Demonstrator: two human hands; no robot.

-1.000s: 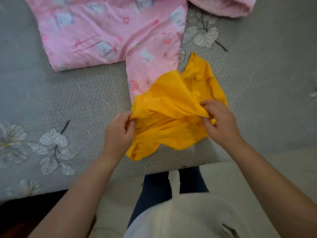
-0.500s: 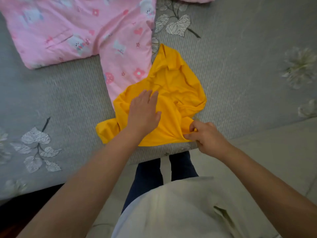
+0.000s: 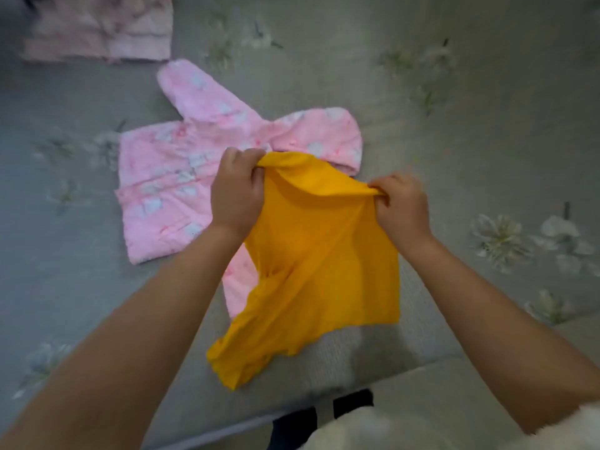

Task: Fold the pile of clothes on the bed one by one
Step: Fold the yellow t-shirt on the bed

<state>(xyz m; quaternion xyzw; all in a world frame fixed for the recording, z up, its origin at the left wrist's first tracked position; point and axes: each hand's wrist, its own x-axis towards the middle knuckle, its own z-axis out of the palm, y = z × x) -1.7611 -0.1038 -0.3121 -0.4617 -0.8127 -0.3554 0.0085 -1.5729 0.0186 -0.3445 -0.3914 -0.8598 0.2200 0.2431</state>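
Since half a second ago the yellow garment [image 3: 319,254] has come up off the bed: it lay bunched on the cover with the left hand flat on it, and now it hangs spread between both hands, held by its top edge. The view has also swung, so more of the pink printed jacket [image 3: 201,167] shows than before.

At far left, near the top edge, a folded pale pink piece [image 3: 97,30] lies blurred on the grey flowered bed cover [image 3: 470,108]. Below and to its right the pink printed jacket lies flat, one sleeve pointing up and left; its near hem passes behind the yellow cloth.

The left hand [image 3: 237,193] has its fingers curled round the upper left corner of the yellow garment, gripping it. The cloth stretches from there across to the right hand [image 3: 401,206], which pinches the upper right corner between curled fingers and thumb. Below the hands the garment drapes down, its lower left tip reaching close to the near edge of the bed. The frame is motion-blurred, so the garment's exact shape is hard to tell.
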